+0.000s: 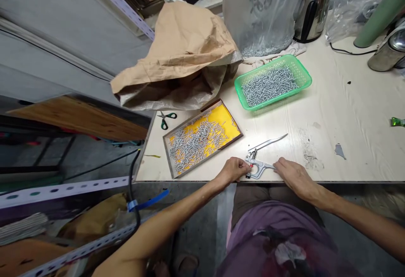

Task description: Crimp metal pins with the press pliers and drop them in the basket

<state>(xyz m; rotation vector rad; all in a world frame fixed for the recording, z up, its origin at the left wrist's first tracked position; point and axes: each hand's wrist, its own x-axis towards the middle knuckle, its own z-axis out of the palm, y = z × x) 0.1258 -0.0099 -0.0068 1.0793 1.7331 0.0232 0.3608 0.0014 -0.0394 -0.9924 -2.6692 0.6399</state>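
Note:
Metal hand pliers with a spring and a small red part lie at the table's front edge, their upper handle spread away from the lower one. My left hand is closed at the jaw end, fingertips pinched by the red part; whatever small piece they pinch is too hidden to name. My right hand has its fingers together round the end of the lower handle. Left of the pliers, a shallow tray with a yellow bottom holds many small metal pieces. Behind, a green basket holds many similar pieces.
Green-handled scissors lie by the tray's far left corner. A large brown paper bag stands behind it. Further back are a clear plastic bag and a steel kettle. A grey scrap lies on the right.

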